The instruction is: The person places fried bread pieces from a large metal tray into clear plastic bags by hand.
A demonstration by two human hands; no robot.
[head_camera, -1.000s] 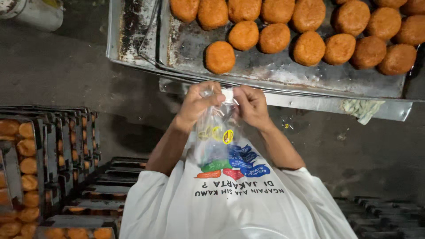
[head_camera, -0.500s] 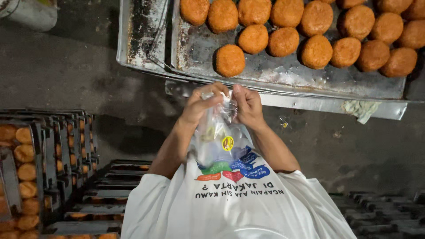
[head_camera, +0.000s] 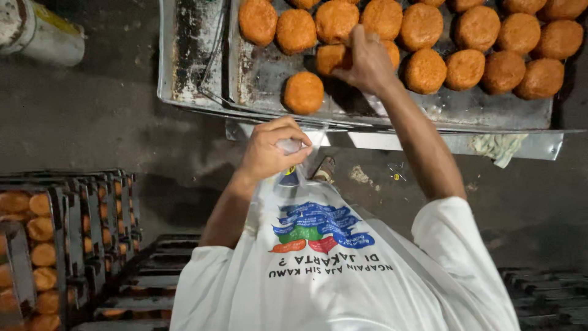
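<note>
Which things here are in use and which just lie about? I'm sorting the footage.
In use:
right hand on a round bun
left hand holding a clear plastic bag
baking tray

Lying about:
cloth
stacked trays
canister

At your left you see stacked racks (head_camera: 67,245) with round orange buns (many rows), a pale cylinder (head_camera: 37,30) on the dark floor (head_camera: 92,122), and a crumpled cloth (head_camera: 499,147)
</note>
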